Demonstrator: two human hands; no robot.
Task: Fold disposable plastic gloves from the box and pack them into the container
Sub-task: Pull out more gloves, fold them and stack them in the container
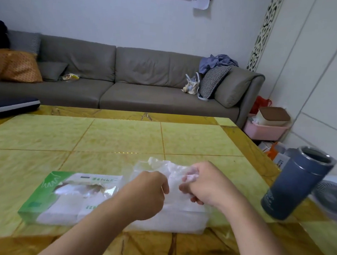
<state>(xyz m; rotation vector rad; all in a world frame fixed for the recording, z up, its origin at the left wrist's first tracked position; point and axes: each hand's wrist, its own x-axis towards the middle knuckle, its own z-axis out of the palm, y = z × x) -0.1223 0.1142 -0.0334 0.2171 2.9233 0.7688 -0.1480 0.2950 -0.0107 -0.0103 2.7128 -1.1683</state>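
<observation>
Item: one disposable plastic glove [167,172], clear, crumpled, held just above a clear container [178,215] on the desk [124,136]. Long axis roughly left to right, spanning both hands. Left hand [146,192] fingers pinch its near-left part; right hand [201,183] fingers clench its right end. Both equally near. Glove box [62,196], green and white, lies just left, touching the container. Blue canister [295,184] stands right. Desk yellow-tiled; grey sofa [127,76] behind.

The green-and-white glove box [70,197] is carrying lines of print along its top and front, all too blurred to read; the dark blue cylindrical container [295,184] is showing small pale markings near its base, equally illegible
</observation>
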